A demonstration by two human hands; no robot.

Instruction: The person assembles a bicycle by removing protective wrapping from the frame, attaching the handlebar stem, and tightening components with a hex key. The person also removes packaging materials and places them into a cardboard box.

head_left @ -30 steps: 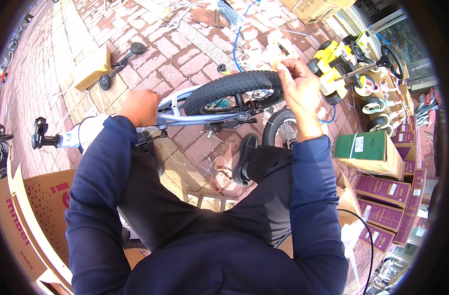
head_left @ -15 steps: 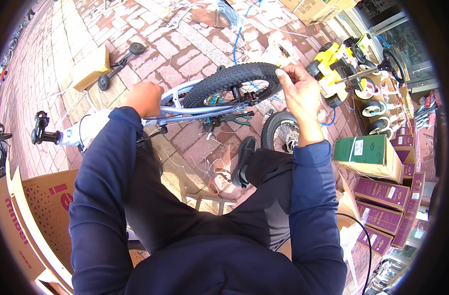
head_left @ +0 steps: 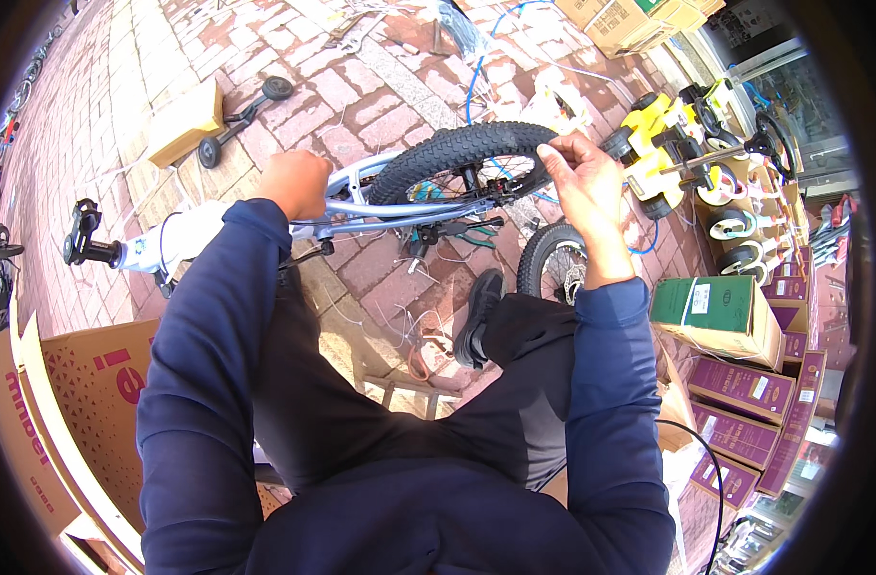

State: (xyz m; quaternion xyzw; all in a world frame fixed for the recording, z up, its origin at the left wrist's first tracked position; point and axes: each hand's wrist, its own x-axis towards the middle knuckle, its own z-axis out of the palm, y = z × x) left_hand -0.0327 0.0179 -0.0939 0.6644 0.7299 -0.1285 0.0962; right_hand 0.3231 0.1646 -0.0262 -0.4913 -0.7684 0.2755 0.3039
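Bike frame, lt. blue, lies crosswise before the person, over brick paving; wheel w/ knobby tyre at its R end. L hand: fingers clenched on frame tubing. R hand: thumb at tyre's R edge, fingers bent; cannot tell if they pinch it. Est. handling: frame stiff, mod. wt., prob. heavier at wheel end; tyre grippy, may roll. White wrap prob. slippery. Rec. hold: bare tubing & tread.
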